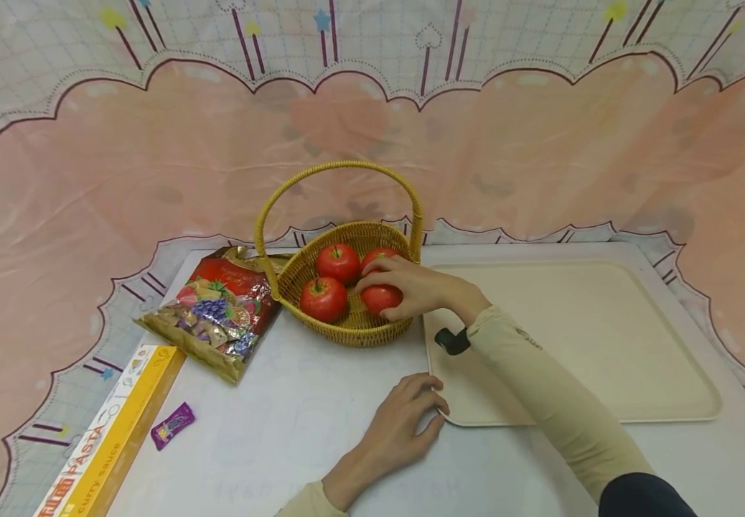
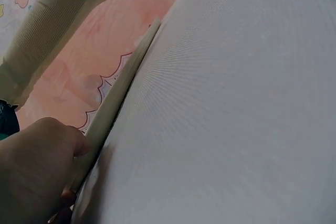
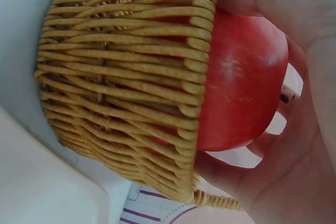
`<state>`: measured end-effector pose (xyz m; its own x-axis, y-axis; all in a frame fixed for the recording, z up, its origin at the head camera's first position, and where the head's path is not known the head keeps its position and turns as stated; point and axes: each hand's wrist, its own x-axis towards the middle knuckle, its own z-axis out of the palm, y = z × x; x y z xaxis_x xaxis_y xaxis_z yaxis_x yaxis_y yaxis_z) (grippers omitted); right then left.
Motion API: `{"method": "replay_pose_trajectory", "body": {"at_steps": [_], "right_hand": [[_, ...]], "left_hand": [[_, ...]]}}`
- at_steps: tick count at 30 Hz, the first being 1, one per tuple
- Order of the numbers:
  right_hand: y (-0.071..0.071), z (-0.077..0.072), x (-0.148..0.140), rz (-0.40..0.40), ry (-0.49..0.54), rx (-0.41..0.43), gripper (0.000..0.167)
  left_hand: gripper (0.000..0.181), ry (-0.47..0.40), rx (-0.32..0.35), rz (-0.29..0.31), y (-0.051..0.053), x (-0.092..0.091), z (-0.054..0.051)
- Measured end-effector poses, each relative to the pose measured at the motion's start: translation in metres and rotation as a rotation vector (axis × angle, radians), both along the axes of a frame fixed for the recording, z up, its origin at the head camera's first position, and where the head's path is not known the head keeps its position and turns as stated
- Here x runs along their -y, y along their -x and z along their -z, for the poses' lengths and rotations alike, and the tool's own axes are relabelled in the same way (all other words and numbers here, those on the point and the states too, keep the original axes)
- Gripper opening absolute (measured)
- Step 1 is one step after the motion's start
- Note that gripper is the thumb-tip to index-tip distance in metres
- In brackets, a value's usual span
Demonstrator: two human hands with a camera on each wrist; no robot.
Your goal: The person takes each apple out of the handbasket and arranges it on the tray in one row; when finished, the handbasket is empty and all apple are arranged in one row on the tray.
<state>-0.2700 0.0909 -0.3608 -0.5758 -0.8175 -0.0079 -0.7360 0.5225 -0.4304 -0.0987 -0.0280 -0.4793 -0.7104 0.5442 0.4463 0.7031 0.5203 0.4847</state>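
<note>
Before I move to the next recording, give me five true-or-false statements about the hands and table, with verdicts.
1. The right hand grips a red apple in the basket. True.
2. The left hand touches the tray. True.
3. Two apples lie on the tray. False: the four visible apples are in the basket.
4. The purple packet lies on the table. True.
5. The basket stands on the tray. False: it stands beside it.

Red apple point(image 1: 382, 297) sits in basket point(image 1: 359, 337) beside beige tray point(image 1: 579, 330).
</note>
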Motion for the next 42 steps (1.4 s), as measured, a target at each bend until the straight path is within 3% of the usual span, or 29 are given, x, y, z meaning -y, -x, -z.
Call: {"method": "replay_pose_trajectory", "body": {"at_steps": [14, 21, 27, 33, 42], "right_hand": [[-0.007, -0.005, -0.012, 0.024, 0.081, -0.026, 0.047], [-0.009, -0.008, -0.018, 0.055, 0.115, -0.024, 0.050], [-0.012, -0.011, -0.023, 0.075, 0.119, -0.032, 0.055], [-0.014, -0.017, -0.029, 0.053, 0.115, -0.056, 0.049], [-0.018, -0.030, -0.040, 0.082, 0.075, -0.018, 0.048]], "left_hand": [[0.008, -0.001, 0.024, -0.004, 0.000, -0.001, 0.000], [0.008, -0.010, -0.003, -0.002, 0.000, 0.000, 0.001], [0.009, -0.009, 0.001, 0.000, 0.000, 0.000, 0.000], [0.008, 0.007, -0.007, 0.004, -0.001, 0.000, 0.000], [0.007, 0.019, -0.001, 0.001, 0.000, 0.000, 0.000]]}}
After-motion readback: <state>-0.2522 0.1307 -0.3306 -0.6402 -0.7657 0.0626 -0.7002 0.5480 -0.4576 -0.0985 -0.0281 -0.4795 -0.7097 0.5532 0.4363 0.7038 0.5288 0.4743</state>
